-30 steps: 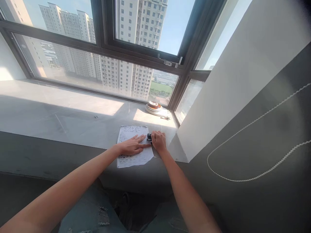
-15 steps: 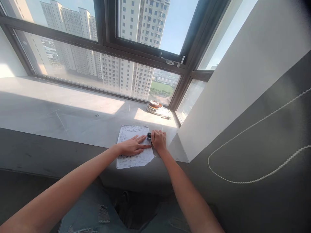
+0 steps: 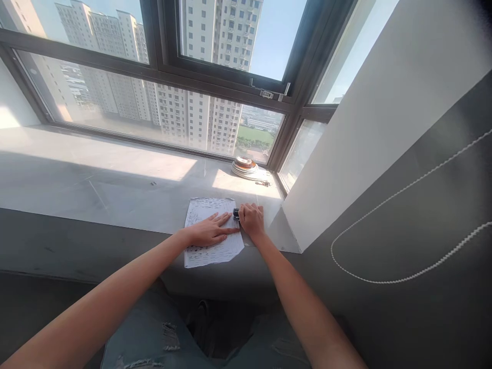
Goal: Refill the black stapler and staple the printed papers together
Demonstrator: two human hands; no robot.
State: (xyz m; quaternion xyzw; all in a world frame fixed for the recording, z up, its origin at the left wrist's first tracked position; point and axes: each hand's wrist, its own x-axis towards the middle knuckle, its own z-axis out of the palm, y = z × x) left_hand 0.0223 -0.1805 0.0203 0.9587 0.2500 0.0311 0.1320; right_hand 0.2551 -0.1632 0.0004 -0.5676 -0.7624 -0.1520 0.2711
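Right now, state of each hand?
Left hand: open, spread flat on the marked paper.
Right hand: closed, holding a small dark object at the paper's right edge.

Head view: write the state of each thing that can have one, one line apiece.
Sill: part sunlit, part shaded.
Paper: marked, near end past the sill's edge.
Left hand: spread on the paper.
Tool: held, mostly hidden.
Right hand: closed on the tool.
Coil: wound, on the sill.
Cord: hanging in a loop.
Jeans: ripped.
Window: shut or ajar, unclear.
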